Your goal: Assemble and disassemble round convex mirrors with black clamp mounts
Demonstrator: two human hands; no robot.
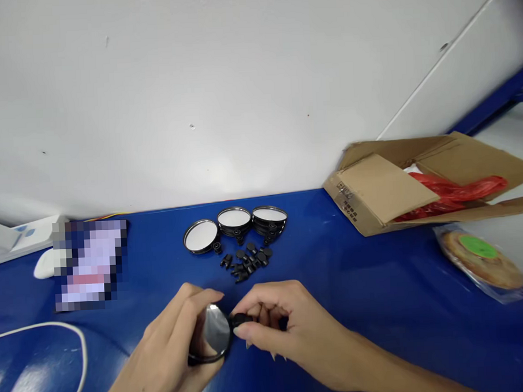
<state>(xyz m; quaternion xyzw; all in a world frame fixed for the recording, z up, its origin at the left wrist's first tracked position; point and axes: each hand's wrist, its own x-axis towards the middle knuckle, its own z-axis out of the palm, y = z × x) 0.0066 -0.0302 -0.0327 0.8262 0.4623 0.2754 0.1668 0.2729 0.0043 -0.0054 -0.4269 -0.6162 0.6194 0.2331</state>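
Note:
My left hand [175,341] grips a small round mirror [216,332] with a black rim, thumb and fingers around its edge. At the mirror's right side, my right hand [288,328] pinches a small black plastic part [240,319] between thumb and forefinger. That part touches the rim; whether it is fully joined I cannot tell. Beyond my hands lies a loose cluster of small black plastic pieces [249,261]. Behind them are three groups of round mirrors: a left one [201,235], a middle one [233,218] and a right stack [269,215], each with a black stub facing me.
An open cardboard box [386,190] with a red plastic bag [460,187] stands at the back right. Nearer lies a wrapped round item [485,258] with a green label. On the left are a pixelated screen [89,267], a white mouse-like object [45,264] and a white cable [82,348].

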